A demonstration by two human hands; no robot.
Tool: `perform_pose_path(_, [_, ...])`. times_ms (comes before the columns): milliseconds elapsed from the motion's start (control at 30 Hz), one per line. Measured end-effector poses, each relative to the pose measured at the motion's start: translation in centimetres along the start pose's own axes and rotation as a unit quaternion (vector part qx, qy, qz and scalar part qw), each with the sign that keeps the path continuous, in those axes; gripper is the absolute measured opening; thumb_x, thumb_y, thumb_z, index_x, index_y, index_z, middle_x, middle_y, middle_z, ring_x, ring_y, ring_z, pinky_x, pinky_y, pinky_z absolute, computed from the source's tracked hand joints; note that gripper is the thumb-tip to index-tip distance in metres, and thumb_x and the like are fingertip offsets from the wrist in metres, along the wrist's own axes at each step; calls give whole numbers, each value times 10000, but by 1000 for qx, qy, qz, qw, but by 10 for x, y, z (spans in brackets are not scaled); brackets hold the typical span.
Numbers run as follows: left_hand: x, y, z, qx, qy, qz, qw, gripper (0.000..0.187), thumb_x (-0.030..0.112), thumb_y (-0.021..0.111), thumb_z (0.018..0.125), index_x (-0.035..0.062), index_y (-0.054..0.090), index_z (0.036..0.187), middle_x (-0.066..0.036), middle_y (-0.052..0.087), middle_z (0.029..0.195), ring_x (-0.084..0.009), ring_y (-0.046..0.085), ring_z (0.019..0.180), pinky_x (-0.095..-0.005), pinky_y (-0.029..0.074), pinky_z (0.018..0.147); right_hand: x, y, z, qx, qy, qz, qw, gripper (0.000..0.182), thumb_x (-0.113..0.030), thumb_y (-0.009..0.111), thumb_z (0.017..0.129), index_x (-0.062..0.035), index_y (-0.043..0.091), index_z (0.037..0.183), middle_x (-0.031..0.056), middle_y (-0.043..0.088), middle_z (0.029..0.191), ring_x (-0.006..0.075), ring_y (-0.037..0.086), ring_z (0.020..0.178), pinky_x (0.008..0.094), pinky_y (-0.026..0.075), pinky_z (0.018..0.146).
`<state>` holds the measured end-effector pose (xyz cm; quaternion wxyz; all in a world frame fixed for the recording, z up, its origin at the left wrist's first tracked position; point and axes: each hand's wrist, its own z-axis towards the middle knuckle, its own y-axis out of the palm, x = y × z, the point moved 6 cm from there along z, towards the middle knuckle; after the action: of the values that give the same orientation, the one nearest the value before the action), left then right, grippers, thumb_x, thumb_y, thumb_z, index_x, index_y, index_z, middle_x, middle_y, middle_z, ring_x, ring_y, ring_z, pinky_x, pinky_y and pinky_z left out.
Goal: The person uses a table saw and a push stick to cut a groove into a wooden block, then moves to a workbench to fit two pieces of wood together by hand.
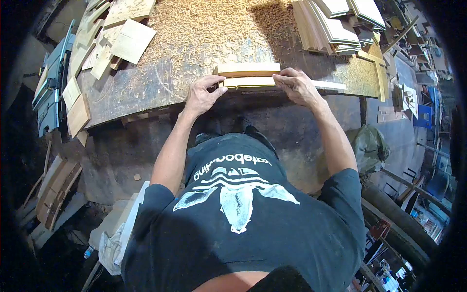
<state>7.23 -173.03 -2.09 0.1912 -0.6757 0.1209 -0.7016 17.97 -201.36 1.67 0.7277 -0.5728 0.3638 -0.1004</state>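
Note:
At the front edge of the workbench, a pale wooden strip is pinched at its two ends. My left hand grips its left end between thumb and fingers. My right hand closes on the right end, its fingertips also close to a second wooden piece. That piece lies parallel just behind the strip, with a dark gap showing between them. Whether the two pieces touch at the ends is hidden by my fingers.
Wood shavings cover much of the bench. Stacked boards stand at the back right, and loose wooden panels lie at the left. A thin white strip rests right of my right hand. A green cloth bundle sits below the bench.

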Motion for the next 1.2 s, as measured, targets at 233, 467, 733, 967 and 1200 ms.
perform_pose_path(233, [17,5,1,22,34,83,996,308,206,781,857,53,742,1121,-127,722,1113,-248,679,1027,-355,540,889,2,-3,4,-1,-29,39,999,229,-200,648,940,-134,765,1125,148,698,1107,347,665,979,428,530,893])
perform_pose_path(467, [29,17,11,4,90,153,984,209,188,749,862,55,767,1022,-121,736,1057,-301,675,1004,-397,515,919,9,0,-2,-9,4,27,1000,245,-202,659,927,-160,752,1149,145,687,1147,357,649,1029,455,513,935])
perform_pose_path(733, [33,18,12,-11,101,174,979,234,205,738,894,42,755,1061,-129,738,1061,-266,697,978,-358,542,862,32,-12,-19,40,30,54,997,266,-243,701,896,-157,737,1145,122,691,1143,350,643,1040,459,499,947])
perform_pose_path(967, [29,20,11,13,107,184,977,236,206,744,888,39,753,1054,-132,742,1065,-278,697,979,-368,536,867,24,-2,-12,28,18,54,998,195,-228,697,901,-133,745,1065,110,704,1032,335,653,1004,445,515,894])
perform_pose_path(1200, [19,13,2,15,75,127,989,318,201,769,868,22,729,1127,-161,728,1113,-287,678,1059,-371,519,923,23,-3,-9,18,17,41,999,235,-211,697,890,-127,753,1101,106,692,1025,324,657,969,422,524,889])
